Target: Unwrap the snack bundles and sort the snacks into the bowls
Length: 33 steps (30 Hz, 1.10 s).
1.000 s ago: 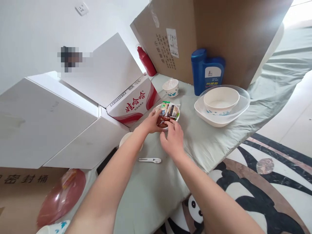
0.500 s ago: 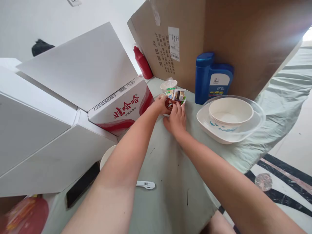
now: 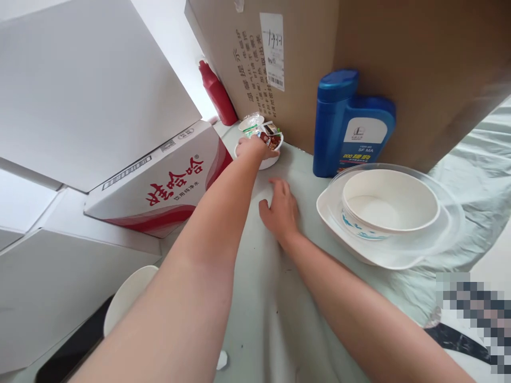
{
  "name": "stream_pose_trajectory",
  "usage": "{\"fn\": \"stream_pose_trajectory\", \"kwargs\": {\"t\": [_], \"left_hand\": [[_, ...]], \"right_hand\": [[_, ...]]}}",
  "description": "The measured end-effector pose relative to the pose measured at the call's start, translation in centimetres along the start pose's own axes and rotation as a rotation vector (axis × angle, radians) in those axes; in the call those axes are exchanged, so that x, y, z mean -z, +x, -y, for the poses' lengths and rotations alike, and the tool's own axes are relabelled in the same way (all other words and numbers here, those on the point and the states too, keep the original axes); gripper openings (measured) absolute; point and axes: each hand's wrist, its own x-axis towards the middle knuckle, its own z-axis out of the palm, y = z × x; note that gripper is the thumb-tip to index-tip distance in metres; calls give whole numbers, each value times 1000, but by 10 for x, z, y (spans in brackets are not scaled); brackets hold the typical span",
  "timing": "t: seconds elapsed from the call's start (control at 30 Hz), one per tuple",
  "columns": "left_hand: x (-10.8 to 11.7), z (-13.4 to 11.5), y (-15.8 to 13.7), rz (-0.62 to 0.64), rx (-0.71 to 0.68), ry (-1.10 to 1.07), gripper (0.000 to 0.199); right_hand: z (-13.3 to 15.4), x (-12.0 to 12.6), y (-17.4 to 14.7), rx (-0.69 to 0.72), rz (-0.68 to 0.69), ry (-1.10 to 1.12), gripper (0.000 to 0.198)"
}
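At the far end of the table, my left hand [image 3: 254, 147] spans a white bowl [image 3: 268, 163], thumb on one side and fingers on the other. Inside the bowl lie several sachets [image 3: 272, 139], brown-red and printed, partly hidden by the hand. A smaller white cup [image 3: 250, 123] with clear plastic wrap stands just behind it. My right hand [image 3: 282, 210] is nearer to me, low over the cloth, its fingers apart and slightly bent, with nothing in them.
On the right are a blue oil bottle [image 3: 332, 130] and a white bowl [image 3: 391, 199] in a clear lid-like dish [image 3: 451, 223]. A red bottle [image 3: 219, 94] stands by the cardboard box [image 3: 299, 69]. To the left are a white carton [image 3: 175, 183], another bowl [image 3: 130, 292] and a black phone-like slab [image 3: 75, 346].
My right hand has let go of the sachets and drawn back towards me. My left hand has shifted onto the bowl. The view has moved closer to the table.
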Motion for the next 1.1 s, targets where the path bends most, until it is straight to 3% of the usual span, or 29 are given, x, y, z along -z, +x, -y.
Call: {"fn": "stream_pose_trajectory", "kwargs": {"t": [0.1, 0.27, 0.4, 0.47, 0.63, 0.8, 0.97, 1.1], "left_hand": [[-10, -2, -7, -54, 29, 22, 97], [-26, 21, -21, -285, -166, 6, 67], [-25, 39, -11, -112, -308, 19, 32], [-26, 42, -3, -41, -310, 18, 34], [-40, 40, 2, 166, -375, -23, 66], [-48, 55, -21, 127, -403, -29, 55], [-26, 77, -72, -34, -424, -20, 39], [32, 105, -130, -114, -411, -92, 31]], "right_hand": [[0, 0, 1, -36, -6, 2, 52], [1, 2, 2, -73, 1, -15, 50], [2, 3, 2, -89, 26, -39, 48], [3, 4, 2, -92, 37, -46, 48], [4, 5, 3, -84, 57, -50, 49], [0, 2, 4, -5, 65, -94, 51], [-6, 2, 1, 55, 79, -191, 44], [-7, 2, -4, 60, 148, -320, 34]]}}
